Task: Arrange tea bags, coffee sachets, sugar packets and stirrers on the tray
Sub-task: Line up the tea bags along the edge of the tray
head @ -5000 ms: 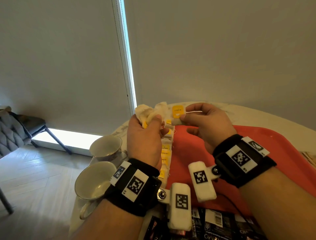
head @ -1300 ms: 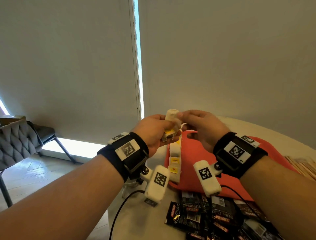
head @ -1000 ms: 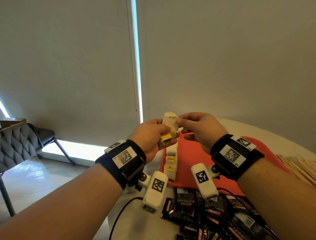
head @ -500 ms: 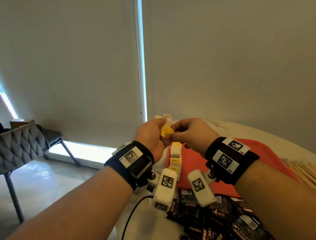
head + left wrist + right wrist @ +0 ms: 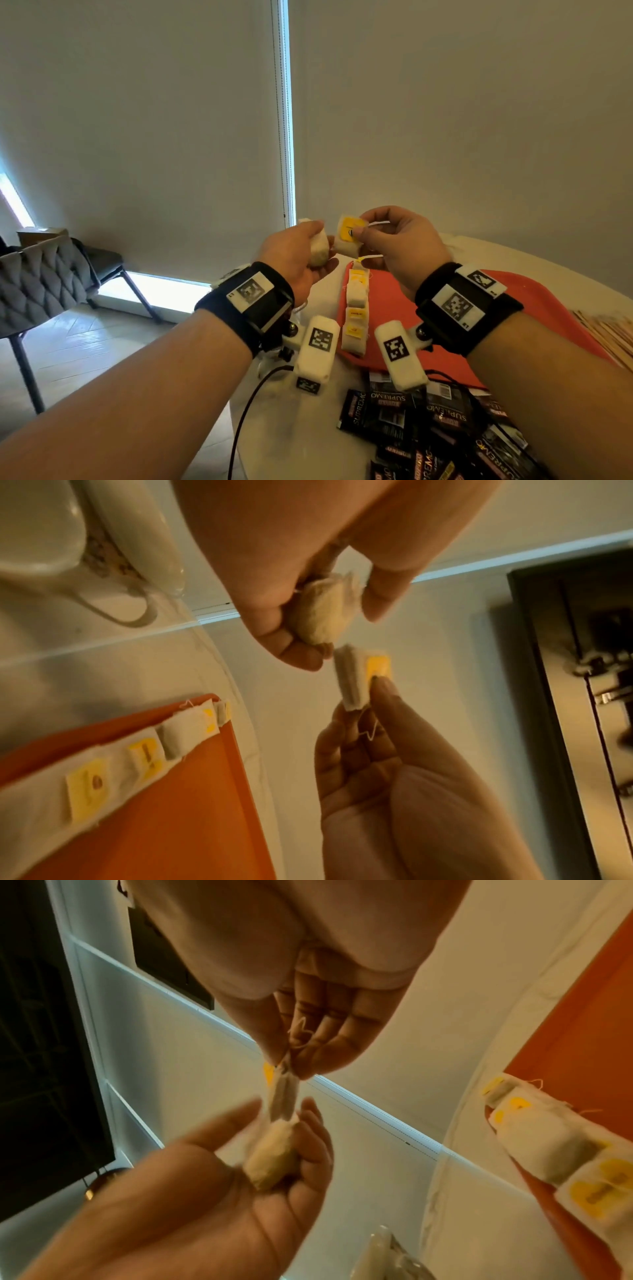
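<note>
While held up, tea bag (image 5: 348,236) sits pinched in right hand (image 5: 400,246).

Two pale grey roller blinds (image 5: 154,120) seen drawn down across window wall. Narrow bright gap (image 5: 285,113) left between them, daylight let through. Strip of glare (image 5: 161,289) seen beneath left blind, near floor. Grey quilted chair (image 5: 44,274) on dark metal legs placed at far left. Floor (image 5: 102,346) laid in light wood planks, herringbone pattern. Round white worktop (image 5: 301,428) partly seen at lower right.
</note>
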`<state>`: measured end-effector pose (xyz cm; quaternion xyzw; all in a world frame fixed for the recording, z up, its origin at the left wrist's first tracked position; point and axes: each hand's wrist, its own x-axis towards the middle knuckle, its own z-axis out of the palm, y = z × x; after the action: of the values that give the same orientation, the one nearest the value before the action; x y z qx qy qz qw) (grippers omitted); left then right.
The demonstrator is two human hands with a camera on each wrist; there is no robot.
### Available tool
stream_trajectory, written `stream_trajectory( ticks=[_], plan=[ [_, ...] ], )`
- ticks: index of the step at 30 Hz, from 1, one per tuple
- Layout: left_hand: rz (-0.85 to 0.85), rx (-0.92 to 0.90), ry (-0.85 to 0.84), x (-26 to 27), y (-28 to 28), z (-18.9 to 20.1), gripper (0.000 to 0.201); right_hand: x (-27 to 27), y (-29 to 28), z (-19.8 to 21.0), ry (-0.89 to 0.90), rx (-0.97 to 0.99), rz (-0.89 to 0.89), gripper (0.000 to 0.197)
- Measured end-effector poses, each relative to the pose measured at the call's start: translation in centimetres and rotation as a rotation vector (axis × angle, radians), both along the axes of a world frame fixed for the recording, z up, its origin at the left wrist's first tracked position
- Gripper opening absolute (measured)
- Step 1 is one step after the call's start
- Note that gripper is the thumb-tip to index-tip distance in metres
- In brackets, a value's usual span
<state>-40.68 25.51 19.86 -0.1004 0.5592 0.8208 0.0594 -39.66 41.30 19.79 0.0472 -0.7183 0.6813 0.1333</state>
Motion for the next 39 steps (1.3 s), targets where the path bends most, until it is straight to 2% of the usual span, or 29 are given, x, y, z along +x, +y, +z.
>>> stream_trajectory(
  ticks=[5,8,10,15,19,25,28,31,34,37,39],
  plan=[
    [-0.07,-0.215,0.09,-0.5,0.4,0.1,0.033,-0.5,-0.3,-0.7,-0.051,0.005,0.02,0.023],
    [-0.052,-0.229,0.098,-1.4,0.5,-0.1,0.037,-1.0,-0.1,-1.2,-0.098,0.014,0.037,0.039],
    [-0.041,-0.204,0.074,-1.8,0.6,-0.1,0.032,-1.6,0.2,-1.8,-0.119,0.012,0.023,0.041],
    [0.006,-0.129,-0.03,-3.3,-0.3,-0.1,0.04,-3.9,2.0,-4.2,-0.33,0.001,-0.086,0.031],
    [-0.002,-0.063,-0.061,-3.5,-1.4,0.6,0.028,-4.9,3.0,-6.8,-0.505,0.151,-0.047,0.03],
    [-0.003,-0.05,-0.06,-3.6,-1.6,0.4,0.035,-6.1,2.6,-7.9,-0.528,0.243,-0.043,0.019],
    [-0.006,-0.043,-0.069,-3.3,-1.4,0.4,0.032,-6.4,2.7,-8.1,-0.565,0.299,-0.048,0.014],
    [-0.013,-0.021,-0.078,-3.1,-1.4,0.6,0.03,-6.6,2.8,-8.2,-0.593,0.377,-0.056,0.014],
    [-0.015,-0.006,-0.057,-2.9,-1.3,0.6,0.042,-6.6,2.8,-8.2,-0.599,0.417,-0.044,0.01],
    [-0.027,0.003,-0.061,-2.4,-1.2,0.8,0.038,-6.3,2.8,-8.1,-0.597,0.445,-0.047,0.008],
    [-0.037,0.008,-0.052,-2.1,-1.1,0.9,0.042,-6.1,3.0,-7.8,-0.573,0.436,-0.067,0.009]
  ],
)
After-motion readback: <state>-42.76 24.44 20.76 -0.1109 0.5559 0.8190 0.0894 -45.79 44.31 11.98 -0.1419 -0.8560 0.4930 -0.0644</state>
